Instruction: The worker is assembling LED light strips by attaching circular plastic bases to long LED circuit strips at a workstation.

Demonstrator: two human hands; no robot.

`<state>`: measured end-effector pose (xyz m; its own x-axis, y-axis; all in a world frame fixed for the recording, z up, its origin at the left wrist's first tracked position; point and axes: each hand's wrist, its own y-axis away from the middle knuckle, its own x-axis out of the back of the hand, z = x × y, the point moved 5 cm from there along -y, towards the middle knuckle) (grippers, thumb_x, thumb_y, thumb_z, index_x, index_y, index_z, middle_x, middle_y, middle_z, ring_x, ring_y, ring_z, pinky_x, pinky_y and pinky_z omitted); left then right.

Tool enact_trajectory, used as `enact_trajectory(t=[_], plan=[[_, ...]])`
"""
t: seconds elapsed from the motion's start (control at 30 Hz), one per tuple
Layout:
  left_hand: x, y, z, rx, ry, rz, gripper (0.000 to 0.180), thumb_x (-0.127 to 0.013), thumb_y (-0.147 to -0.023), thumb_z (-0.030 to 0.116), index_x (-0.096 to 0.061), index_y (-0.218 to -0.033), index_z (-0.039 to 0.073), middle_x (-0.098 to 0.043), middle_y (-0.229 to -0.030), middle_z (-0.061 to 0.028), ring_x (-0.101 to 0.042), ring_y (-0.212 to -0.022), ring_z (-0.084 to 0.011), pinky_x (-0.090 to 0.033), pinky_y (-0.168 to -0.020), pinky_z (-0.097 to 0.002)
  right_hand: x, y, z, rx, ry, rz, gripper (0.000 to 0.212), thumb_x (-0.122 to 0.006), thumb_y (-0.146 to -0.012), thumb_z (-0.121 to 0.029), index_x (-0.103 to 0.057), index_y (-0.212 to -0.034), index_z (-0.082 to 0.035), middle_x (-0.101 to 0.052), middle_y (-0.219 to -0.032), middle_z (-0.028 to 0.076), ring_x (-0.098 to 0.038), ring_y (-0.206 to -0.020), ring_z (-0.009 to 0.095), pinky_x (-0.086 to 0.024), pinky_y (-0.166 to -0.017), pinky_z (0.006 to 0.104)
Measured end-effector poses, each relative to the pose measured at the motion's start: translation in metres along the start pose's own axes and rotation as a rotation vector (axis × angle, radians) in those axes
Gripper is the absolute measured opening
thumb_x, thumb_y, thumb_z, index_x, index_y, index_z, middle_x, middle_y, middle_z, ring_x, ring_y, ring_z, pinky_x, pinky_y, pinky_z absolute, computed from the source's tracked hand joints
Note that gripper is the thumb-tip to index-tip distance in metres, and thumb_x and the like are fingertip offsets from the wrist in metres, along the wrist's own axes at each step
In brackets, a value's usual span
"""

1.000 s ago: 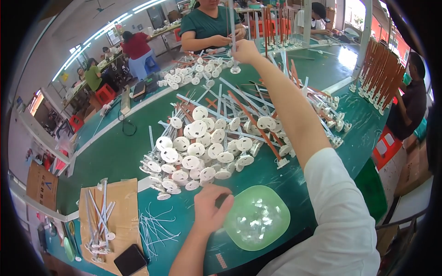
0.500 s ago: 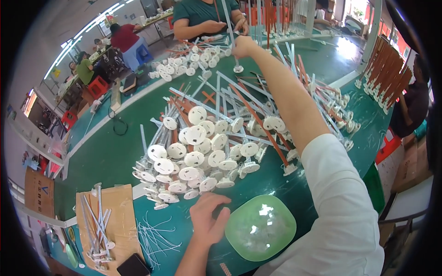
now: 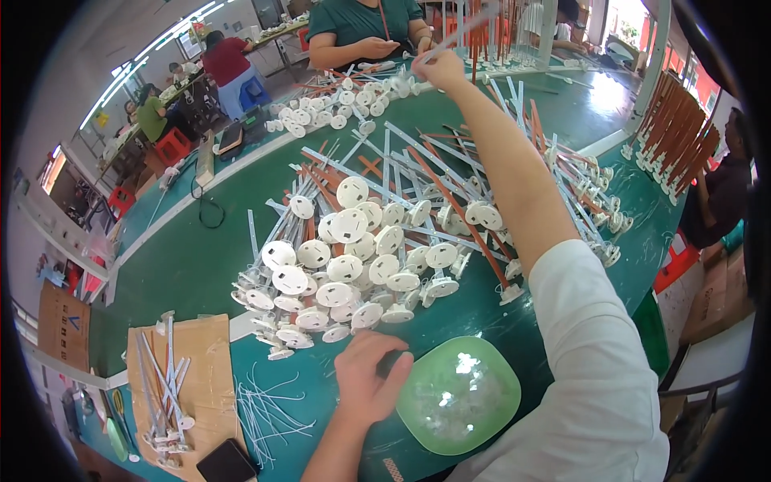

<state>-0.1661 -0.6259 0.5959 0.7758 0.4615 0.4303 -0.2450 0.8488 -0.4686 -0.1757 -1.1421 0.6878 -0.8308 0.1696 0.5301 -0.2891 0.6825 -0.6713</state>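
My right hand (image 3: 442, 71) is stretched far out over the green table, closed on a pale strip with a round white base (image 3: 474, 28). The strip slants up to the right and is blurred. Below my arm lies a big heap of strips with round white bases (image 3: 345, 269), grey and brown, many discs turned toward me. My left hand (image 3: 371, 377) rests on the table at the heap's near edge, fingers curled loosely and thumb apart, with nothing visible in it. Beside it sits a green bowl (image 3: 459, 395) holding small, clear or whitish contents that I cannot make out.
A cardboard sheet (image 3: 210, 386) with a few strips, a dark phone (image 3: 227, 462) and loose white ties (image 3: 269, 414) lie at the left. Racks of upright brown strips (image 3: 671, 132) stand at the right. Across the table a person in green (image 3: 353, 32) handles a brown strip.
The strip in my right hand has gone from nearly upright to slanting up right, its base lifting off the table. My hand shifted slightly right and up. My left hand stays by the heap.
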Motion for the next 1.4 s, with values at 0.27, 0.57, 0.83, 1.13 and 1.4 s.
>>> enact_trajectory(t=[0.27, 0.57, 0.83, 1.13, 1.4], plan=[[0.000, 0.002, -0.005, 0.009, 0.024, 0.002, 0.021, -0.058, -0.083, 0.016, -0.067, -0.084, -0.003, -0.064, -0.073, -0.0127, -0.057, -0.067, -0.0243, -0.044, -0.063, -0.0319, 0.021, -0.003, 0.007, -0.122, -1.302, 0.062, 0.021, -0.064, -0.089, 0.000, -0.060, -0.107, 0.009, -0.065, -0.096, 0.015, -0.065, -0.087, 0.020, -0.054, -0.075, 0.0241], [0.001, 0.002, 0.000, 0.027, 0.032, 0.015, 0.025, -0.055, -0.087, 0.017, -0.067, -0.083, -0.004, -0.064, -0.073, -0.0126, -0.056, -0.066, -0.0232, -0.044, -0.063, -0.0317, 0.029, -0.001, 0.010, -0.216, -1.510, 0.118, 0.021, -0.065, -0.088, 0.001, -0.060, -0.106, 0.009, -0.063, -0.102, 0.015, -0.065, -0.091, 0.022, -0.056, -0.082, 0.0265], [0.002, 0.002, -0.001, 0.020, 0.020, 0.026, 0.025, -0.053, -0.090, 0.015, -0.067, -0.082, -0.004, -0.064, -0.072, -0.0126, -0.055, -0.065, -0.0233, -0.044, -0.062, -0.0320, 0.029, 0.002, 0.008, -0.222, -1.531, 0.149, 0.023, -0.066, -0.088, 0.002, -0.059, -0.108, 0.010, -0.063, -0.102, 0.015, -0.065, -0.092, 0.022, -0.057, -0.083, 0.0259], [0.001, 0.002, -0.002, 0.025, 0.030, 0.041, 0.032, -0.048, -0.094, 0.016, -0.067, -0.080, -0.005, -0.064, -0.071, -0.0128, -0.055, -0.064, -0.0238, -0.044, -0.063, -0.0328, 0.032, 0.001, 0.009, -0.242, -1.532, 0.162, 0.022, -0.066, -0.087, 0.002, -0.059, -0.107, 0.010, -0.063, -0.104, 0.016, -0.065, -0.094, 0.023, -0.057, -0.085, 0.0258], [0.000, 0.000, -0.002, 0.031, 0.020, 0.029, 0.032, -0.046, -0.094, 0.015, -0.066, -0.079, -0.005, -0.062, -0.069, -0.0132, -0.055, -0.062, -0.0240, -0.044, -0.063, -0.0329, 0.034, 0.003, 0.004, -0.240, -1.504, 0.137, 0.022, -0.066, -0.088, 0.001, -0.059, -0.107, 0.010, -0.063, -0.104, 0.016, -0.065, -0.094, 0.023, -0.056, -0.087, 0.0263]])
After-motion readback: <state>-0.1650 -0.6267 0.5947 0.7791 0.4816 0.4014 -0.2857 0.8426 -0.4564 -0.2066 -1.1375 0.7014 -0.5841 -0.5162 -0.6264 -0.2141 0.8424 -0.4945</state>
